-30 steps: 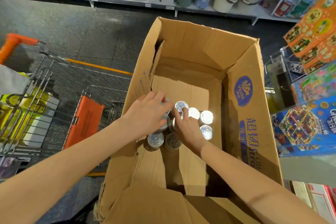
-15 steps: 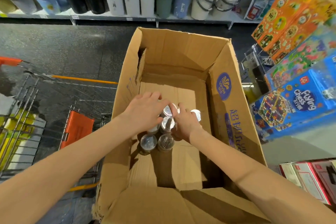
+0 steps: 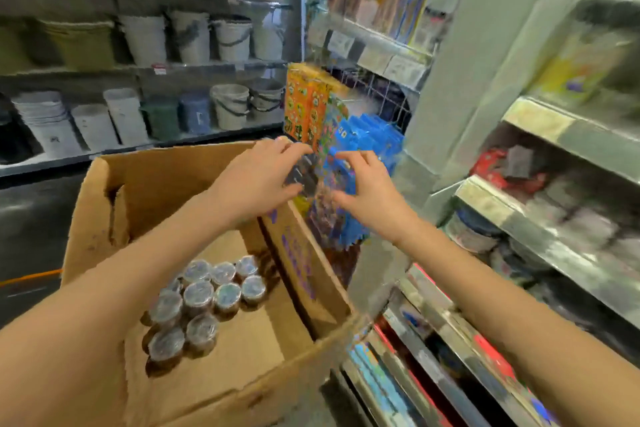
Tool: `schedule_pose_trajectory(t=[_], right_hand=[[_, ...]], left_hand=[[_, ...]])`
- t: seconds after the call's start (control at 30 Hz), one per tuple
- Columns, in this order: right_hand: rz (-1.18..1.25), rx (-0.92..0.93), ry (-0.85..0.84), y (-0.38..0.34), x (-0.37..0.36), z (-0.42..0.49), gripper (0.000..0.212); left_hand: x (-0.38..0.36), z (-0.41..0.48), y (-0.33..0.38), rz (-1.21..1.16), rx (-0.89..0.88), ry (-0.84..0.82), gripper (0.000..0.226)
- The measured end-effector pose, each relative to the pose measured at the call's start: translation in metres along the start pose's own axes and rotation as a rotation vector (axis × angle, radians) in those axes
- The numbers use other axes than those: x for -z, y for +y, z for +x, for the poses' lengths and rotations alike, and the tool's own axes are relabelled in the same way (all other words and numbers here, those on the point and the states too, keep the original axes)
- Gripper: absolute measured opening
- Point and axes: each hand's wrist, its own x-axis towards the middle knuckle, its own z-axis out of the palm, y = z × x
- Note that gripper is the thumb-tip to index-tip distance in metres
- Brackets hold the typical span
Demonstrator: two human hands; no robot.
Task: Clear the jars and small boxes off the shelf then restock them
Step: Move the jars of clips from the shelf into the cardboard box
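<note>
Jars [image 3: 207, 295] sit in the box [image 3: 100, 218] at 7 o'clock. Left hand [image 3: 259, 180] grips a dark blurry thing [image 3: 304, 172], prob. more jars, up at 12. Right hand [image 3: 370, 194] curls beside it; can't tell if it holds. Loose grip = it drops & breaks.

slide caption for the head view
Left hand grips a blurred dark item by a cardboard box of shiny-lidded jars, right hand close beside it
</note>
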Motion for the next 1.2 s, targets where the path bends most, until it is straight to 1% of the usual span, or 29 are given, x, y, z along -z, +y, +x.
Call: schedule_pose_trajectory(t=[0.07,0.23,0.33,0.43,0.57,0.77,0.9,1.0,1.1,1.2], right_hand=[[-0.065,-0.05,0.076,0.015,0.038,-0.026,0.06],[-0.207,-0.194,0.265,0.045,0.122,-0.107,0.058],[-0.258,-0.272,0.332,0.057,0.161,-0.151,0.056],[-0.298,-0.326,0.37,0.069,0.191,-0.186,0.054],[-0.335,-0.411,0.416,0.089,0.224,-0.216,0.054],[-0.402,-0.452,0.481,0.126,0.257,-0.226,0.05],[-0.457,-0.454,0.496,0.154,0.28,-0.209,0.05],[-0.487,-0.449,0.539,0.172,0.296,-0.189,0.049],[-0.519,-0.528,0.485,0.191,0.309,-0.165,0.044],[-0.513,-0.637,0.404,0.212,0.322,-0.141,0.035]], left_hand=[[0.01,0.013,0.036,-0.053,-0.096,0.046,0.054],[0.029,0.043,0.144,-0.158,-0.33,0.094,0.05],[0.037,0.056,0.205,-0.219,-0.444,0.133,0.05],[0.037,0.068,0.259,-0.281,-0.522,0.14,0.05],[0.034,0.087,0.314,-0.34,-0.559,0.158,0.05],[0.028,0.128,0.361,-0.406,-0.603,0.18,0.04],[0.02,0.168,0.38,-0.367,-0.646,0.195,0.043],[0.018,0.205,0.385,-0.365,-0.67,0.236,0.044],[0.013,0.24,0.392,-0.314,-0.63,0.225,0.041],[0.005,0.272,0.403,-0.213,-0.593,0.172,0.032]])
